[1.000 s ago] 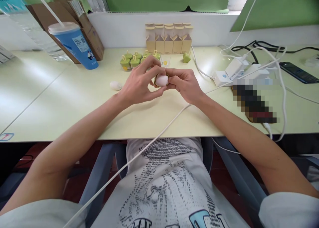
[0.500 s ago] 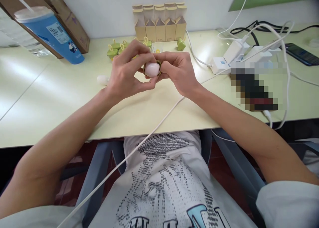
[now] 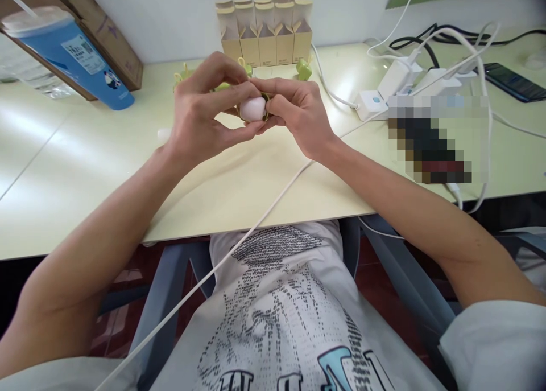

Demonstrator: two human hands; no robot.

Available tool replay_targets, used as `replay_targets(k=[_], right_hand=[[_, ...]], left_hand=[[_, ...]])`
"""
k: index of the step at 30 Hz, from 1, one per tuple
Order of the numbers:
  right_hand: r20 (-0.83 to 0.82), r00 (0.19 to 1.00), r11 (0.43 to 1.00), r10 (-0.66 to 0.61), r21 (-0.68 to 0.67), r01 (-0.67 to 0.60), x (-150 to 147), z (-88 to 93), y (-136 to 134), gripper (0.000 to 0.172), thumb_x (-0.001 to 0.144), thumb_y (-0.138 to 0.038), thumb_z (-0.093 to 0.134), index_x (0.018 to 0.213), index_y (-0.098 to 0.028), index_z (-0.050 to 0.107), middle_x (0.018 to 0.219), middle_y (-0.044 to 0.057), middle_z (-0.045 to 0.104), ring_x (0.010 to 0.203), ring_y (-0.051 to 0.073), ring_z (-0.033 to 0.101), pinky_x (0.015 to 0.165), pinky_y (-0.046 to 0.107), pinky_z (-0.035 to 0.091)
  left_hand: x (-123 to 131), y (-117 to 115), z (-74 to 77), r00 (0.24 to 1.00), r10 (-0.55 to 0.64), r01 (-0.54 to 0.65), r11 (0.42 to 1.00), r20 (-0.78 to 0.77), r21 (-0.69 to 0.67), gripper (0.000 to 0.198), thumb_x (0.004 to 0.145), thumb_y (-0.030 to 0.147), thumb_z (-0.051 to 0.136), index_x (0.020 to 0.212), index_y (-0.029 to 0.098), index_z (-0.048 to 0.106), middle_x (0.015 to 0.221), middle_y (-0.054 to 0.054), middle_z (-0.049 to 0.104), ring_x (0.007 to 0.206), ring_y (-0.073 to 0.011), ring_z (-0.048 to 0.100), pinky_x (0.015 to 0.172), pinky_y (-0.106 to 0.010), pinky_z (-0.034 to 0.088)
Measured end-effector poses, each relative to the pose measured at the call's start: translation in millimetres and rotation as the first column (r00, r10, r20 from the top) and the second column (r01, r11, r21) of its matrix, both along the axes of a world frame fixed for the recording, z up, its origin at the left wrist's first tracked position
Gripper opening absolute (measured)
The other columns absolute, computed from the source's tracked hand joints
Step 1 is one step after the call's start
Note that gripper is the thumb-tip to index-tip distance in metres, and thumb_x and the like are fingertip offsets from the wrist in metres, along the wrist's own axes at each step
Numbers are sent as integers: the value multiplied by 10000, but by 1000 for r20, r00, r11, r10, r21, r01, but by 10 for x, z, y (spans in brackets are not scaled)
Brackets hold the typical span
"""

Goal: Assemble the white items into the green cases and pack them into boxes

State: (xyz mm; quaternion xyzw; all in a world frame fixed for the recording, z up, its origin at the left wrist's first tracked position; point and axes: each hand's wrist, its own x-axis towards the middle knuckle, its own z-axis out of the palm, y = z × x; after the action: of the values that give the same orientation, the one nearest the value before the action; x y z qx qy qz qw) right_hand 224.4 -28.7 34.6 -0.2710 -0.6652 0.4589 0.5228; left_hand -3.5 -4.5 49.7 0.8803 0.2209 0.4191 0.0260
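Note:
Between my two hands is a small, smooth, pinkish-white rounded piece (image 3: 252,109) set in a dark green rim. My left hand (image 3: 198,115) curls round it from the left, thumb below and fingers above. My right hand (image 3: 301,115) pinches its right edge between thumb and fingers. My fingers cover much of the rim. Behind my left hand, several small green pieces with yellow loops (image 3: 181,75) are partly hidden. One green piece (image 3: 303,69) stands apart at the right. A small white piece (image 3: 164,134) shows beside my left wrist.
Open cardboard boxes (image 3: 259,46) line the wall. A blue cup (image 3: 81,55) with a straw stands at the left by a brown carton (image 3: 121,49). At the right lie a power strip (image 3: 370,103), tangled cables and a phone (image 3: 514,82). A white cable (image 3: 279,197) crosses the table's front edge.
The view has shifted slightly, so the table things appear a little further left and up. Both hands keep their hold on the rounded piece, with little change in their fingers.

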Motion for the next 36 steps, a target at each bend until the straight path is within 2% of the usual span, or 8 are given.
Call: replay_targets(k=[7, 11, 14, 18, 25, 29, 32, 36], right_hand=[[-72, 991, 994, 112, 6, -111, 52, -7, 17, 326, 1013, -471, 803, 1201, -204, 817, 1135, 14, 829, 1103, 226, 812, 957, 383, 759], [-148, 954, 963, 262, -19, -268, 81, -30, 47, 554, 981, -548, 878, 1389, -209, 721, 1162, -4, 822, 1087, 181, 792, 1049, 382, 739], [-65, 975, 977, 212, -10, -213, 63, -47, 34, 723, 890, -688, 940, 1421, -264, 692, 1210, 10, 799, 1194, 212, 780, 1066, 363, 722], [15, 997, 995, 80, 64, -81, 27, -89, 55, 716, 815, -735, 969, 1343, -313, 732, 1331, 50, 784, 1307, 269, 754, 1008, 333, 723], [12, 1000, 990, 14, 143, -16, 17, -149, 133, 689, 859, -805, 896, 1318, -321, 721, 1302, 50, 787, 1213, 246, 772, 924, 322, 730], [7, 1000, 989, 0, 150, -2, 18, -141, 102, 638, 899, -842, 831, 1248, -320, 721, 1258, 50, 794, 1198, 239, 776, 896, 314, 728], [-7, 1000, 990, 5, 142, -4, 25, -140, 104, 616, 925, -865, 781, 1169, -304, 709, 1185, 45, 798, 1117, 224, 789, 849, 309, 721], [-9, 1000, 997, -8, 81, 9, 35, -156, 135, 643, 929, -894, 743, 1105, -278, 691, 1149, 48, 800, 1049, 205, 783, 803, 291, 708]], left_hand=[[-26, -81, 23, 996, 13, -9, 999, 88, -46, 569, 900, 761, 878, 1274, 335, 823, 1269, -105, 752, 1169, -323, 694, 939, -565, 769], [-95, -21, 2, 996, 5, 0, 998, 84, -60, 587, 907, 758, 874, 1290, 316, 818, 1285, -109, 728, 1198, -317, 689, 930, -545, 766], [-119, 30, -50, 994, 9, -6, 1000, 107, -23, 593, 906, 764, 873, 1294, 320, 811, 1287, -100, 731, 1181, -293, 676, 863, -480, 774], [-88, 43, -89, 993, 11, -4, 998, 117, -62, 579, 943, 759, 840, 1285, 293, 800, 1296, -94, 735, 1206, -283, 686, 911, -482, 771], [-39, -24, -69, 991, 98, -88, 989, 89, -117, 538, 989, 751, 790, 1363, 365, 766, 1356, -70, 764, 1270, -264, 702, 949, -442, 771], [-40, 6, -98, 990, 104, -94, 989, 90, -114, 503, 1006, 735, 778, 1347, 366, 764, 1315, -74, 762, 1253, -271, 703, 987, -497, 767], [-39, 40, -121, 992, 99, -89, 988, 81, -125, 501, 995, 705, 813, 1352, 359, 758, 1322, -81, 754, 1251, -285, 692, 1025, -537, 753], [-40, 37, -151, 997, 71, -71, 996, 3, -46, 569, 974, 699, 843, 1377, 307, 757, 1347, -100, 753, 1225, -285, 727, 946, -474, 772]])
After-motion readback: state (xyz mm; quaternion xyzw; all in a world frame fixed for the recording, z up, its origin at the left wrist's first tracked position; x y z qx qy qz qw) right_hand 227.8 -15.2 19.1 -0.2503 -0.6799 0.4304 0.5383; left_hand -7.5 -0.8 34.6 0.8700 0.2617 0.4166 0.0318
